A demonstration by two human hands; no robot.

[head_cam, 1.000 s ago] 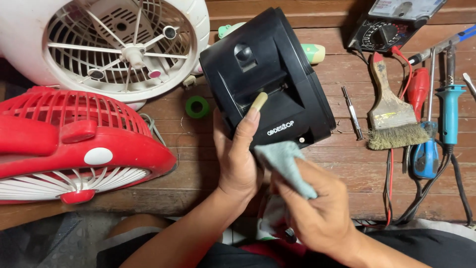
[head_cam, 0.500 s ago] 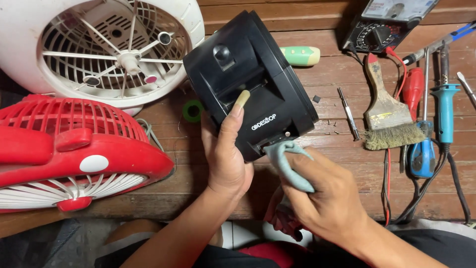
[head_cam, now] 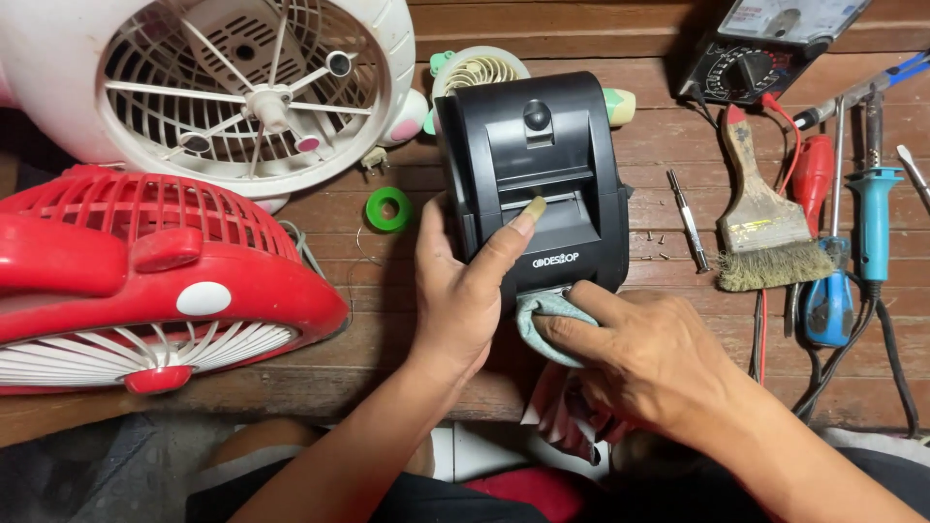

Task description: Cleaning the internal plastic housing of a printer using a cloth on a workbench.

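Left hand point(head_cam: 463, 300) clamped round boxy black plastic printer point(head_cam: 533, 179), frame centre: rigid, smooth, likely slippery; grasp sides. Right hand point(head_cam: 639, 363) pinching soft grey-blue cloth point(head_cam: 547, 324) against front edge.

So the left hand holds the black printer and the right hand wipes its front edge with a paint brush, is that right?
Not quite. In the head view the right hand wipes the black printer with a grey cloth; the paint brush lies untouched on the wooden table. The left hand does hold the printer.
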